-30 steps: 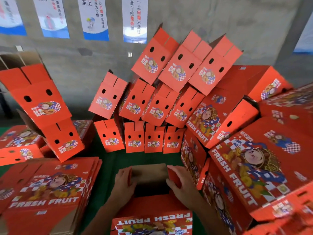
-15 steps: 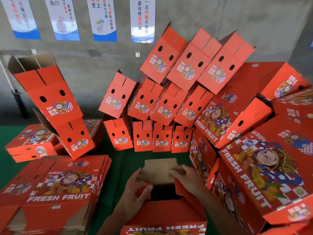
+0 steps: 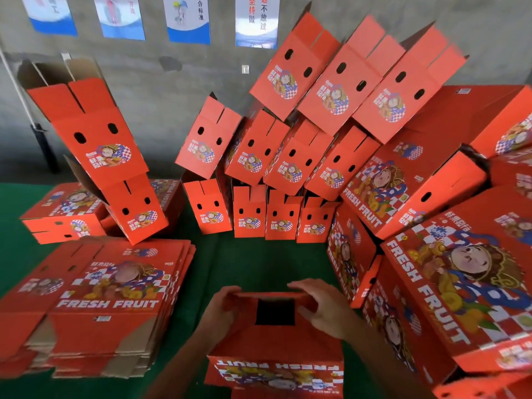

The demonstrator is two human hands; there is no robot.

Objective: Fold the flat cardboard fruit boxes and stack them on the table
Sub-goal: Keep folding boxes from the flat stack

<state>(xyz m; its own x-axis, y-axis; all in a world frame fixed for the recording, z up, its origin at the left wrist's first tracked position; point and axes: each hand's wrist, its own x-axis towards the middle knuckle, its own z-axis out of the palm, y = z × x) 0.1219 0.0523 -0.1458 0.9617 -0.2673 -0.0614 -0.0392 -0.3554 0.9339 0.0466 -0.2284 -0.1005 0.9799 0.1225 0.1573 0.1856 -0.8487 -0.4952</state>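
A half-formed red fruit box (image 3: 276,338) stands at the near centre of the green-covered worktop (image 3: 259,263), its far end turned up and its end flaps closing over a dark square gap that is not yet covered. The left hand (image 3: 223,308) curls around the left flap at the box's far corner, fingers wrapped over the cardboard edge. The right hand (image 3: 325,305) lies over the right flap with fingers spread and lightly bent, the fingertips on the far edge; it appears to press rather than clasp. Holding both sides at once likely keeps the flaps from springing apart while they are tucked in.

To the near left lies a pile of flat boxes (image 3: 95,300), printed side up and within easy reach of the left arm, apparently the supply still to be folded. Finished boxes crowd the rest of the scene: a leaning pair (image 3: 100,156) at the far left, rows of folded boxes (image 3: 273,174) propped against the grey wall (image 3: 161,90) at the far centre, and a large heap (image 3: 449,254) rising at the right. The upper ones tilt and rest on those beneath, stacked for room rather than neatness. Posters (image 3: 187,18) hang along the wall above. Judging by the stacks, the job is well advanced.
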